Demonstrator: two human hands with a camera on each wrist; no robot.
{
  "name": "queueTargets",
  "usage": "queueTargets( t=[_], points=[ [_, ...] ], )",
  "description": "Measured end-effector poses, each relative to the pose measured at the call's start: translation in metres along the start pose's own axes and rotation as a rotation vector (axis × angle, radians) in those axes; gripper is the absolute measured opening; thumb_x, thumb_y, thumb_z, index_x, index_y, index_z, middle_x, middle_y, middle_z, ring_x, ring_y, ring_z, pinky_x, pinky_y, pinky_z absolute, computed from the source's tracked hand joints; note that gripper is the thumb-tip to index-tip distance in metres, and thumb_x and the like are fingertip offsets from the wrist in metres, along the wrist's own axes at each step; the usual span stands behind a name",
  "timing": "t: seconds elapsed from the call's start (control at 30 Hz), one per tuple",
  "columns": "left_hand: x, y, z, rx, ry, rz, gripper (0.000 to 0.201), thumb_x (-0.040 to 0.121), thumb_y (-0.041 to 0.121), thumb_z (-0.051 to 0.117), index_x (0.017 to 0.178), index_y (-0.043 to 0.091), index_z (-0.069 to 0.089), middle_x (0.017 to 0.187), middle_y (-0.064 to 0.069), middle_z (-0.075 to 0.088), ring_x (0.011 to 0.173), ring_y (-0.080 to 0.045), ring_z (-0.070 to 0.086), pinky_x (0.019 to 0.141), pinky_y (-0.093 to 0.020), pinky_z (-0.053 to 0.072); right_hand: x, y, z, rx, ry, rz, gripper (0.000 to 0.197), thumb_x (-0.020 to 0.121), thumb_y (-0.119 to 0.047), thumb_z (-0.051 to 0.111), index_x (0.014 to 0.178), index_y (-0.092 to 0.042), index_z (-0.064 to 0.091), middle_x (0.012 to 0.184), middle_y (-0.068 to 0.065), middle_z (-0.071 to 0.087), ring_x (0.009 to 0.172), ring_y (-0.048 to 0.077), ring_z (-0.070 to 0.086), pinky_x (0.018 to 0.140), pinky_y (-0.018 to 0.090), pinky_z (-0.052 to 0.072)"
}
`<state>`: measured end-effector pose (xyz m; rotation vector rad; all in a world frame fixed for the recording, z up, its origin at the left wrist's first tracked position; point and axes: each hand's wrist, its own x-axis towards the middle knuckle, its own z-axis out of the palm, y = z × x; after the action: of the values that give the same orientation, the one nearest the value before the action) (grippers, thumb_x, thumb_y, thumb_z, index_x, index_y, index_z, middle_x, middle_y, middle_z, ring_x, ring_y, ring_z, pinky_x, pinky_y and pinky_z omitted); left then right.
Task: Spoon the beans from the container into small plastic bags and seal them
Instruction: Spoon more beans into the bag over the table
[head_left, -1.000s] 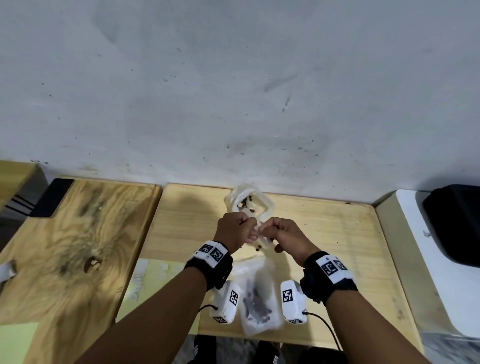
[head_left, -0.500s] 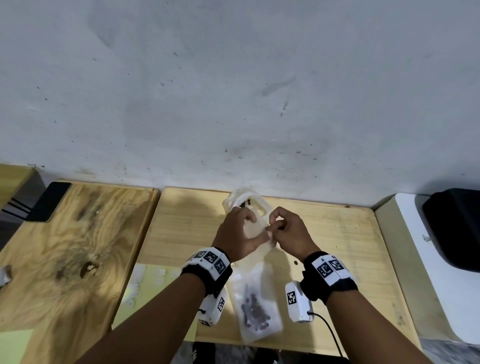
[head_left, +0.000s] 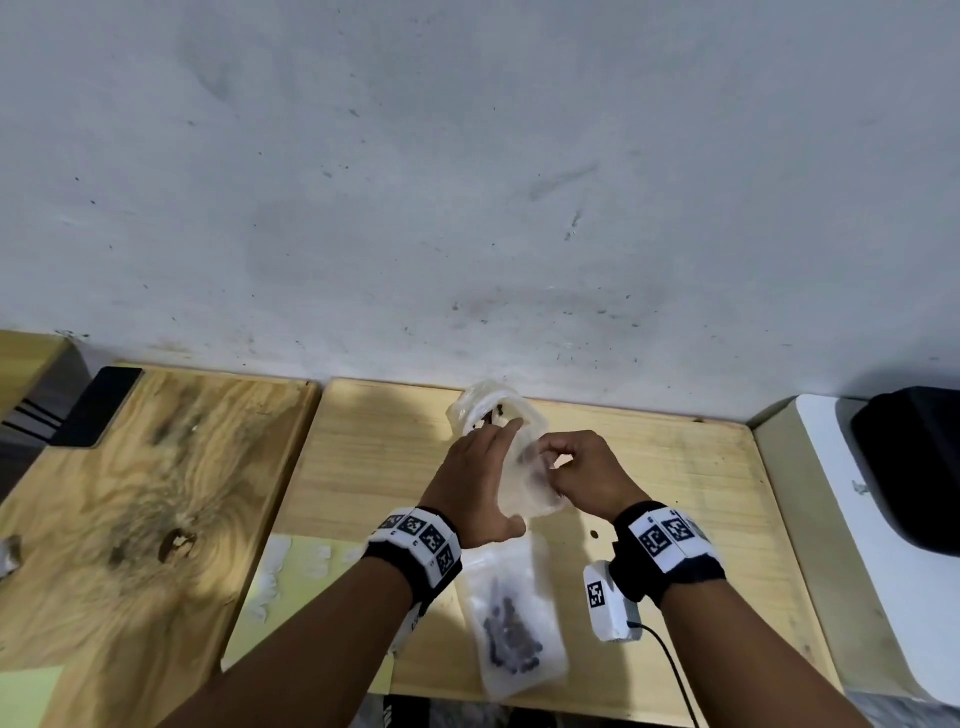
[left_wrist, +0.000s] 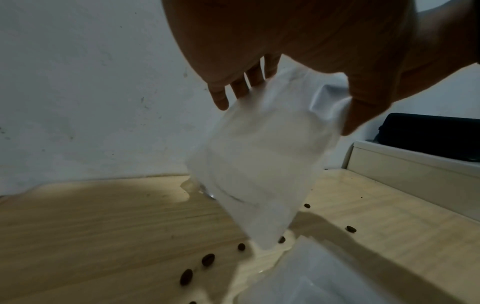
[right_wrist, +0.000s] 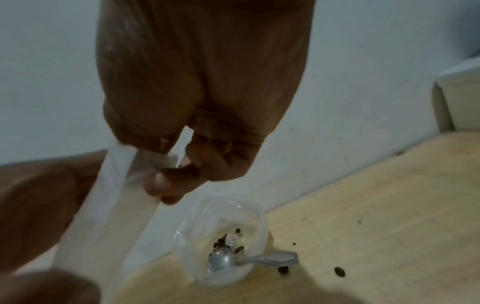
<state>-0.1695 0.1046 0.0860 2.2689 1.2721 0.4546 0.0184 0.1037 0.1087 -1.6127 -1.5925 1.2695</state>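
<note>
I hold a small, empty-looking translucent plastic bag (head_left: 524, 486) up over the light wooden table (head_left: 675, 467). My left hand (head_left: 498, 478) spans its side, fingers (left_wrist: 233, 90) straight behind it and the thumb on its other edge. My right hand (head_left: 551, 462) pinches the bag's top edge (right_wrist: 155, 164) between thumb and curled fingers. Behind the hands, by the wall, stands the clear container (head_left: 493, 410) with a few dark beans and a metal spoon (right_wrist: 223, 261) in it. A filled bag of beans (head_left: 514, 634) lies near the table's front edge.
Loose beans (left_wrist: 207, 259) lie scattered on the table under the hands and beside the container (right_wrist: 339, 271). A darker wooden board (head_left: 145, 509) adjoins on the left. A black object (head_left: 909, 467) sits on a white surface at the right. The wall stands close behind.
Both hands were fists pinched together at the bag's top. Now my left hand has spread along the bag's side, and the hands have moved up toward the container.
</note>
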Motion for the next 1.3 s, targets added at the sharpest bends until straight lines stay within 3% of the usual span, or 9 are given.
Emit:
queueTargets(
  t=[0.1, 0.2, 0.27, 0.33, 0.47, 0.77, 0.93, 1.1, 1.3],
  points=[
    [0.002, -0.001, 0.002, -0.008, -0.001, -0.022, 0.115, 0.053, 0.043, 0.082, 0.148, 0.014, 0.024, 0.137, -0.001, 0.041, 0.125, -0.02, 0.042, 0.106, -0.031, 0.037, 0.004, 0.005, 0.003, -0.082, 0.009, -0.011, 0.041, 0.079, 0.006, 0.055, 0.096, -0.021, 0.08, 0.078, 0.01, 0.068, 0.057, 0.011, 0.052, 0.054, 0.023, 0.045],
    [0.0, -0.004, 0.004, -0.039, -0.026, 0.008, 0.112, 0.053, 0.042, 0.082, 0.147, 0.015, 0.028, 0.138, 0.0, 0.039, 0.124, -0.02, 0.042, 0.103, -0.035, 0.041, 0.005, 0.006, 0.005, -0.144, -0.04, 0.04, 0.008, 0.073, -0.016, 0.08, 0.079, -0.017, 0.075, 0.066, -0.006, 0.06, 0.05, 0.012, 0.053, 0.051, 0.033, 0.051],
    [-0.003, -0.006, 0.004, -0.046, -0.041, 0.028, 0.11, 0.052, 0.041, 0.081, 0.146, 0.017, 0.03, 0.139, 0.001, 0.037, 0.124, -0.02, 0.043, 0.102, -0.038, 0.042, 0.005, 0.006, 0.004, -0.171, -0.074, 0.097, 0.033, 0.064, -0.036, 0.089, 0.067, -0.012, 0.066, 0.063, -0.006, 0.057, 0.049, 0.015, 0.053, 0.049, 0.028, 0.046],
    [-0.004, -0.007, 0.006, -0.034, -0.066, 0.041, 0.114, 0.05, 0.044, 0.08, 0.148, 0.017, 0.028, 0.141, 0.001, 0.036, 0.127, -0.02, 0.042, 0.101, -0.039, 0.043, 0.005, 0.004, 0.004, -0.136, -0.115, 0.093, 0.018, 0.07, -0.015, 0.083, 0.06, -0.018, 0.068, 0.062, 0.0, 0.058, 0.051, 0.016, 0.052, 0.048, 0.024, 0.043],
    [-0.003, -0.006, 0.006, -0.037, -0.097, 0.029, 0.121, 0.049, 0.043, 0.08, 0.151, 0.018, 0.02, 0.143, 0.0, 0.032, 0.127, -0.021, 0.041, 0.101, -0.038, 0.042, 0.003, 0.005, 0.006, -0.057, -0.112, 0.055, 0.045, 0.073, 0.019, 0.051, 0.084, -0.014, 0.079, 0.065, -0.007, 0.062, 0.053, 0.005, 0.052, 0.052, 0.019, 0.043],
    [0.003, -0.006, 0.009, -0.115, -0.046, -0.018, 0.108, 0.058, 0.044, 0.082, 0.148, 0.02, 0.029, 0.142, 0.003, 0.036, 0.126, -0.018, 0.042, 0.104, -0.036, 0.041, 0.009, 0.016, 0.014, -0.196, 0.023, 0.027, 0.027, 0.068, -0.013, 0.057, 0.085, -0.019, 0.076, 0.068, -0.004, 0.066, 0.069, 0.015, 0.061, 0.069, 0.038, 0.053],
    [-0.001, -0.018, 0.01, -0.204, -0.043, -0.076, 0.098, 0.06, 0.036, 0.083, 0.145, 0.024, 0.035, 0.137, 0.006, 0.041, 0.124, -0.013, 0.044, 0.101, -0.03, 0.041, 0.01, 0.016, 0.005, 0.081, -0.059, 0.168, 0.02, 0.085, 0.002, 0.07, 0.083, -0.017, 0.076, 0.077, 0.008, 0.066, 0.045, 0.01, 0.043, 0.046, 0.021, 0.039],
    [-0.005, -0.029, 0.017, -0.256, -0.088, -0.167, 0.097, 0.059, 0.035, 0.084, 0.144, 0.027, 0.038, 0.126, 0.009, 0.049, 0.114, -0.011, 0.049, 0.097, -0.029, 0.044, 0.011, 0.022, 0.012, 0.123, -0.079, 0.203, 0.021, 0.085, 0.008, 0.068, 0.086, -0.013, 0.073, 0.074, 0.01, 0.064, 0.041, -0.002, 0.046, 0.046, 0.012, 0.039],
    [-0.001, -0.043, 0.023, -0.359, -0.056, -0.345, 0.089, 0.054, 0.026, 0.091, 0.133, 0.021, 0.05, 0.12, 0.006, 0.055, 0.101, -0.01, 0.053, 0.091, -0.026, 0.046, 0.019, 0.039, 0.017, 0.256, -0.009, 0.263, 0.018, 0.086, 0.001, 0.07, 0.093, -0.013, 0.078, 0.071, 0.007, 0.065, 0.041, 0.008, 0.04, 0.044, 0.019, 0.035]
  ],
)
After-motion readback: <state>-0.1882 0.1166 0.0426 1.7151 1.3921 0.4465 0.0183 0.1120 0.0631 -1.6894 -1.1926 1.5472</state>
